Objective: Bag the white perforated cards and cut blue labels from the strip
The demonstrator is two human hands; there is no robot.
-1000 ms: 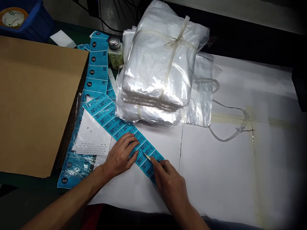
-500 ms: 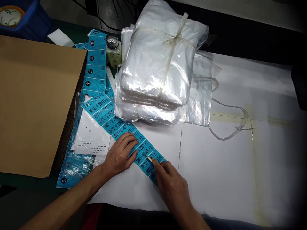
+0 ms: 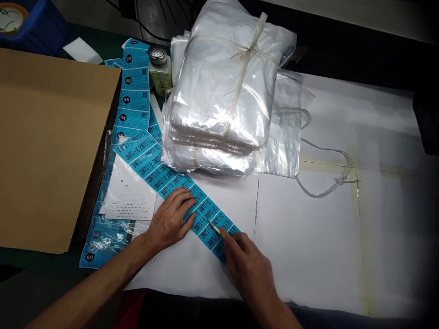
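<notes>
A long strip of turquoise printed labels (image 3: 154, 167) lies diagonally across white paper. My left hand (image 3: 169, 219) rests flat on the strip, fingers spread. Just to its right, my right hand (image 3: 245, 269) pinches a thin pale stick (image 3: 215, 229), whose tip touches the labels. Under the strip's upper end lies a second blue label strip (image 3: 132, 105), marked with black circles, running up toward the back. A white perforated card (image 3: 126, 192) sits beside my left hand.
A brown cardboard sheet (image 3: 51, 146) fills the left side. Behind the labels are a tied stack of clear plastic bags (image 3: 219, 87) and a metal-capped bottle (image 3: 159, 71). A blue bin (image 3: 30, 27) stands back left. White paper (image 3: 308, 237) covers the right.
The whole view has drifted slightly up and left. Both hands stay on the label strip, and the stick tip has shifted only slightly along it.
</notes>
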